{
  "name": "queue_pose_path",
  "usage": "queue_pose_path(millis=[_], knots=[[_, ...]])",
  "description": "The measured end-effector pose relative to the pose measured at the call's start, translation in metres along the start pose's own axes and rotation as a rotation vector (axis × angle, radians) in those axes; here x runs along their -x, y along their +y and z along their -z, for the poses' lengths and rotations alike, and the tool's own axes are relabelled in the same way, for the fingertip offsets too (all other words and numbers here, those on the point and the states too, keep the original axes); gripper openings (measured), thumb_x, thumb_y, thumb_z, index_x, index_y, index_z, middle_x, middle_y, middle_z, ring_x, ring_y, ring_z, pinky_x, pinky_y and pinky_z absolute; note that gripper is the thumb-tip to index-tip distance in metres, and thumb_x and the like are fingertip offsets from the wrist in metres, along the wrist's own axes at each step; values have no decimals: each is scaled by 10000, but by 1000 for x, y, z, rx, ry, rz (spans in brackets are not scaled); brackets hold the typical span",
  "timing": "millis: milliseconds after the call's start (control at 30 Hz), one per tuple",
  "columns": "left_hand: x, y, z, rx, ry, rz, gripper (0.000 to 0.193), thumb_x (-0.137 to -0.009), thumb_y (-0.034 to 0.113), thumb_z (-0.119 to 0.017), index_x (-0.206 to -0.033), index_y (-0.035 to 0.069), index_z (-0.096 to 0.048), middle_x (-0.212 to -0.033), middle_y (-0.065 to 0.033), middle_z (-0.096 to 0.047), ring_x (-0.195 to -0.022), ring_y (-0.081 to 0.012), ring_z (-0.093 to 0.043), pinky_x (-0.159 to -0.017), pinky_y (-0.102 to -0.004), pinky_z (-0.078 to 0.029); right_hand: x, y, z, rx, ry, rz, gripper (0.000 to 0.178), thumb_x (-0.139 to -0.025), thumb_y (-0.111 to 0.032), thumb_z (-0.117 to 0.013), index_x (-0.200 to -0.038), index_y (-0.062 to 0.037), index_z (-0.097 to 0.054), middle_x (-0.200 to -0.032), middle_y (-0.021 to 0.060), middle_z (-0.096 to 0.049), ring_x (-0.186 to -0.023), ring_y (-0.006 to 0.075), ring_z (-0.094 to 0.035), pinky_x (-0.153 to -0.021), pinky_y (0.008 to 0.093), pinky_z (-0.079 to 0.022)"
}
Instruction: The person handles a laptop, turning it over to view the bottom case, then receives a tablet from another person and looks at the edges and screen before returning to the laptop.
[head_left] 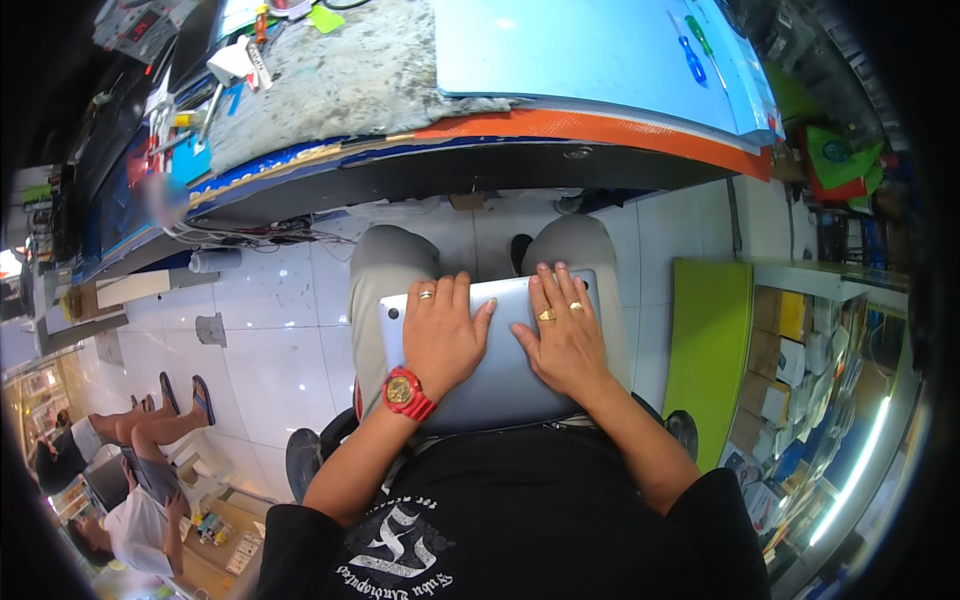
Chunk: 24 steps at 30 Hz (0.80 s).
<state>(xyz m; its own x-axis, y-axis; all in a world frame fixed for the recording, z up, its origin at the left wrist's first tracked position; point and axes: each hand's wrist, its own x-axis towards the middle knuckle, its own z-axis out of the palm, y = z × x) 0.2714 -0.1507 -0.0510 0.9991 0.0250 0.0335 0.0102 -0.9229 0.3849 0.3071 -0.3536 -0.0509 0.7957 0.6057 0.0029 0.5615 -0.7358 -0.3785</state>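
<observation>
A thin grey laptop [500, 385] lies across my thighs, with small dark round feet showing at its far corners, so its underside seems to face up. My left hand [445, 330] rests on its left part, fingers stretched to the far edge and thumb apart. On its right part lies my right hand [565, 340], flat, the fingers reaching just over the far edge and the thumb pointing inward. Neither hand is closed around anything. A red watch [404, 392] is on my left wrist, and both hands wear rings.
Ahead stands a workbench with a stained grey mat [340, 85], a light blue sheet [560, 50], a blue screwdriver [692, 60] and a green one [699, 35]. Cables [250, 235] hang beneath. A glass display case [830, 400] is at right; a seated person [140, 530] is at lower left.
</observation>
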Motion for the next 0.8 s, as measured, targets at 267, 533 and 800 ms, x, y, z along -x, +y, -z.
queue_pose_path(millis=[267,533,800], knots=[[-3,-15,11,97,95,-81,392,-906,225,-758,-1174,-39,-651,-1113,-189,-639,-1059,-377,-590,-961,-477,-463,10,40,2,-182,279,-116,239,-914,-131,-716,-1094,22,-680,-1183,205,-641,-1105,403,-609,-975,500,-484],[22,-50,29,-88,137,151,178,-963,114,-671,-1034,-33,-602,-1056,-197,-610,-997,-397,-572,-899,-479,-455,-10,68,13,-272,263,-290,102,-943,-89,-664,-995,-1,-666,-1017,152,-660,-956,404,-597,-894,479,-485],[22,-54,27,47,195,266,152,-957,98,-662,-1050,-15,-621,-1043,-195,-606,-988,-391,-566,-903,-492,-443,-24,64,12,-547,198,-641,155,-913,-138,-714,-978,-6,-666,-979,106,-671,-934,277,-617,-879,414,-491]])
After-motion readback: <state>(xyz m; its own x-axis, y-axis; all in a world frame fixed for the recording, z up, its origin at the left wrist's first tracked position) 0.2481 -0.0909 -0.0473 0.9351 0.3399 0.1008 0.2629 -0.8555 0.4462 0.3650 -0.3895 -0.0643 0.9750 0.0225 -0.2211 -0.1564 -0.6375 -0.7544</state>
